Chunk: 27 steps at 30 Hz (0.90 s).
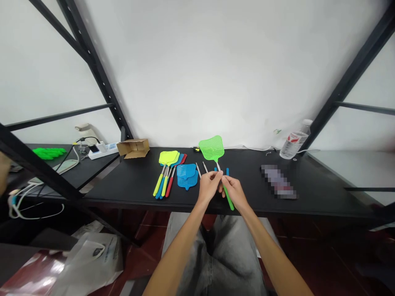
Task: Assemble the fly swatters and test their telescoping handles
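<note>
A green fly swatter (212, 148) is held upright and slightly tilted above the black table, its perforated head at the top. My left hand (210, 185) pinches its metal rod just below the head. Around the top of the green handle, my right hand (233, 190) is closed. Left of my hands lie loose blue swatter heads (187, 176), overlapping. Metal rods (198, 169) and blue handles (227, 171) rest behind my hands, partly hidden. Further left is a pile of whole fly swatters (166, 172) in yellow, blue and red.
An open cardboard box (133, 148) stands at the table's back left, near a white power strip (105, 150). A plastic bottle (294, 142) stands at the back right. A blurred-out flat object (279, 181) lies on the right. Black metal frame posts (101, 78) flank the table.
</note>
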### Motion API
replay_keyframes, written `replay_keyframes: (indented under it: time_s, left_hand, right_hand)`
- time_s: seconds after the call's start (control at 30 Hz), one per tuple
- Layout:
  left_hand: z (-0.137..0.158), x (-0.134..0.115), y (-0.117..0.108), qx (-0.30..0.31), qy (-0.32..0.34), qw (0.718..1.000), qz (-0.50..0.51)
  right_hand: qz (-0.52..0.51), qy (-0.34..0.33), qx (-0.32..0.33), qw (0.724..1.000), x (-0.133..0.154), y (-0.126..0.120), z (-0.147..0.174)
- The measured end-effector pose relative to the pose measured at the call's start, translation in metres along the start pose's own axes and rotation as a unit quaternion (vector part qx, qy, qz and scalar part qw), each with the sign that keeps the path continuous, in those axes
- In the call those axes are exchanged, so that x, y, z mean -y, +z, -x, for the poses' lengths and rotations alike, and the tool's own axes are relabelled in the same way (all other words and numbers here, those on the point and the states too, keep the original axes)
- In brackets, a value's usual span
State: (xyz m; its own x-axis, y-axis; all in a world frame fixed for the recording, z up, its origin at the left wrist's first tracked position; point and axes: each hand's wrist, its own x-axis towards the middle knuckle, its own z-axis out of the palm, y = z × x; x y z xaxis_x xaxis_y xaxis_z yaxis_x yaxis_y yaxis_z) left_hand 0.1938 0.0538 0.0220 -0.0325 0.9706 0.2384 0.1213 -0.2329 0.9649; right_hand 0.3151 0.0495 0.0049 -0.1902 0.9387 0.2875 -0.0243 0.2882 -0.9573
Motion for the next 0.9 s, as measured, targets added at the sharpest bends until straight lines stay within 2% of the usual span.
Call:
replay_keyframes:
  time_s: [0.13, 0.27, 0.37, 0.43, 0.57, 0.7, 0.9]
  left_hand:
    - [-0.004, -0.014, -0.018, 0.002, 0.045, 0.991, -0.127]
    - [-0.013, -0.030, -0.051, -0.044, 0.058, 0.966, -0.248]
    - [-0.024, -0.041, -0.093, -0.071, 0.055, 0.923, -0.373]
    - [-0.031, -0.043, -0.123, -0.092, 0.038, 0.877, -0.470]
    - [-0.037, -0.035, -0.165, -0.066, -0.031, 0.800, -0.596]
    - [-0.034, -0.018, -0.172, -0.046, -0.076, 0.755, -0.650]
    - [-0.031, -0.006, -0.169, -0.043, -0.076, 0.741, -0.666]
  right_hand:
    - [0.028, 0.018, 0.038, 0.999, 0.000, 0.002, 0.001]
    - [0.039, 0.030, 0.031, 0.998, -0.002, 0.003, 0.000]
    - [0.043, 0.033, 0.016, 0.998, -0.003, 0.003, 0.000]
    - [0.042, 0.034, 0.015, 0.998, -0.003, 0.003, 0.000]
    - [0.035, 0.032, 0.013, 0.999, -0.003, 0.004, 0.000]
    - [0.035, 0.035, 0.012, 0.999, -0.004, 0.003, -0.001]
    - [0.039, 0.037, 0.009, 0.999, -0.004, 0.003, 0.000]
